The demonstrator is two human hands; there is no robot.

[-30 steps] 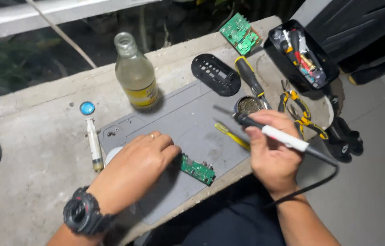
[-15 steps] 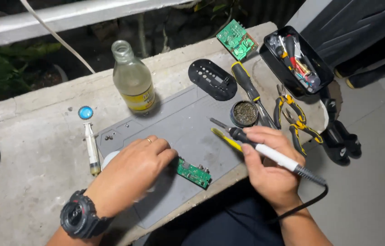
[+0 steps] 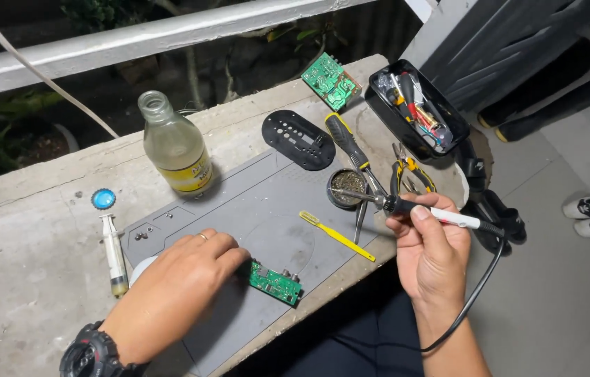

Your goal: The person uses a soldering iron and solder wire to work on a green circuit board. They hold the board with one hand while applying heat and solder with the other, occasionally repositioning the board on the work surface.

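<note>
Left hand (image 3: 183, 283) flat, pinning small green board (image 3: 275, 282) against grey mat (image 3: 267, 216) for stability; right hand (image 3: 429, 246) clenched on soldering iron (image 3: 420, 209), tip at 9 o'clock into cleaner tin (image 3: 348, 186).

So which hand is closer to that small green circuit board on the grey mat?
Left. The left hand touches the small green circuit board; the right hand holds the soldering iron off to its right.

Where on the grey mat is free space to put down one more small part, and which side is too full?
The grey mat is bare between the glass bottle, the yellow brush and the left hand. It is crowded near the right hand: soldering iron, round tin, pliers, screwdriver.
</note>
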